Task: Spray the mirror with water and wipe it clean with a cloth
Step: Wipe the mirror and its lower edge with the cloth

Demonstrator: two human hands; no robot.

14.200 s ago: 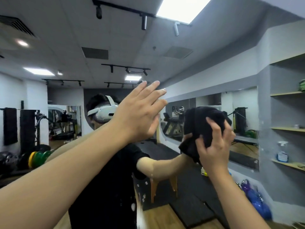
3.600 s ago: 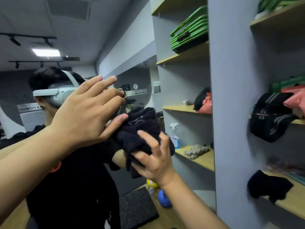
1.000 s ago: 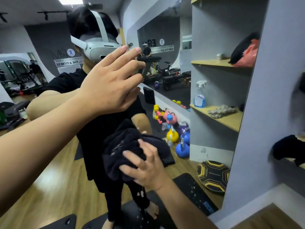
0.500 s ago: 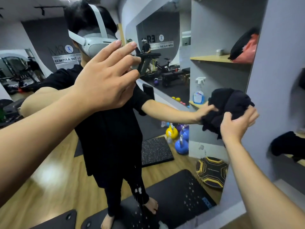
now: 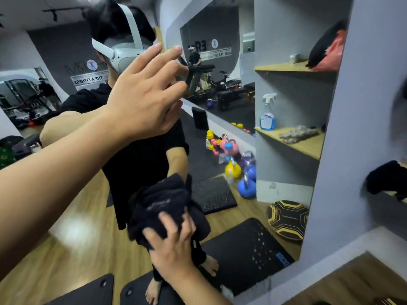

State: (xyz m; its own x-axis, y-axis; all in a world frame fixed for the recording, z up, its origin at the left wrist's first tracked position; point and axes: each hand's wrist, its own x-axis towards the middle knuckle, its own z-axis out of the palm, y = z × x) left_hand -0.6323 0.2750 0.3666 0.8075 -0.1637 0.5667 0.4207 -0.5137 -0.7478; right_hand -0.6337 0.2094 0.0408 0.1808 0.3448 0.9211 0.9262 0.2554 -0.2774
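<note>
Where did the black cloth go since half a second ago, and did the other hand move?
The right hand swept the bunched black cloth from the mirror's right edge, beside the shelves, down and left to the lower middle of the large wall mirror. It still grips the cloth. The left hand stayed flat, fingers spread, high on the glass.

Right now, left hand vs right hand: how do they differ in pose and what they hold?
The left hand is raised high, fingers straight and spread, holding nothing; the right hand is low, its fingers pressing the bunched black cloth. The left hand is up at the height of the reflected white headset; the right is down near the reflected legs. Both reach toward the wall mirror.
</note>
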